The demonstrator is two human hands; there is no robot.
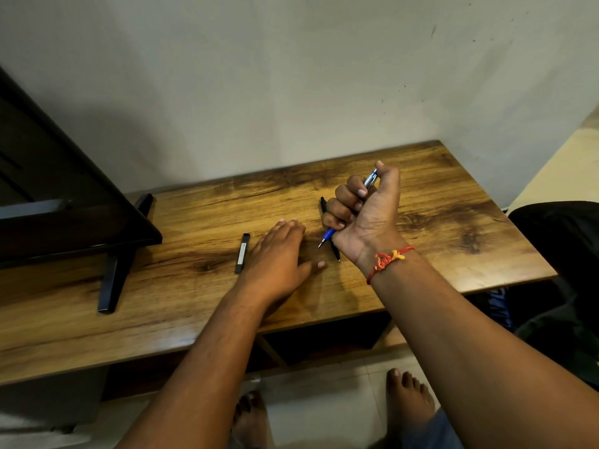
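Note:
My right hand (pixel 364 210) grips a blue and silver pen (pixel 328 236) in its fist above the wooden table (pixel 453 228). The pen's tip points down and left, and my thumb sits at its top end. A black pen (pixel 335 252) lies on the table under that hand, partly hidden by it. My left hand (pixel 278 257) lies flat on the table with straight fingers, palm down. A slim black stick-shaped object (pixel 242 252) with a label lies just left of my left hand, close to its fingers.
A dark monitor (pixel 64 176) on a black stand foot (pixel 113 280) takes up the table's left side. The wall (pixel 291 76) runs right behind the table. A dark bag or chair (pixel 557 270) stands at the right. My bare feet are on the tiled floor below.

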